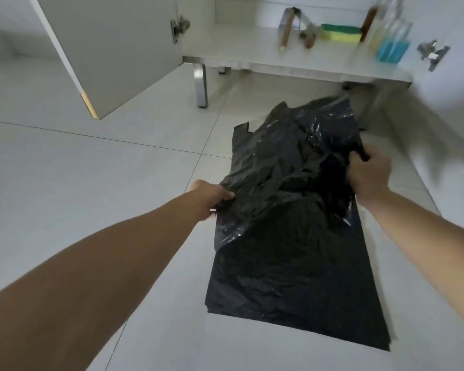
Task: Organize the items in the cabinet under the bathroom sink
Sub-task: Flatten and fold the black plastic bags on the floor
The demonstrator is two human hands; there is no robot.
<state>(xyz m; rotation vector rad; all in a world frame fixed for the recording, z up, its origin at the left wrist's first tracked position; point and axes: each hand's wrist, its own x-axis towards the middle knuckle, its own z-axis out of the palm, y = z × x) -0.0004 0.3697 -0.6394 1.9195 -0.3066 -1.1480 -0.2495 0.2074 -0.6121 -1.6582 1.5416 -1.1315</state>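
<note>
Right now the black plastic bags (292, 210) lie on the tiled floor (91, 170) in front of the open cabinet (279, 54), not yet inside it. The left hand (212, 196) pinches the left edge of the crumpled upper bag, and the right hand (370, 175) grips the right edge with curled fingers; the lower part lies flat as a neat stack.

The first risk, I think, is the thin film itself — if both hands pull apart too strongly, it can stretch or tear at the pinch. Second, the stack below is slippery, so lifting only the top bag may drag the others and spoil the flat pile. Third, the shelf already carries things near its front edge: a sponge (339, 33), a bottle with blue liquid (393, 46) and some tools with wooden handles (287, 30) — a loose, puffed bag pushed in carelessly could knock the bottle over. The picture is blurred on the right side, so what stands there I cannot tell
</note>
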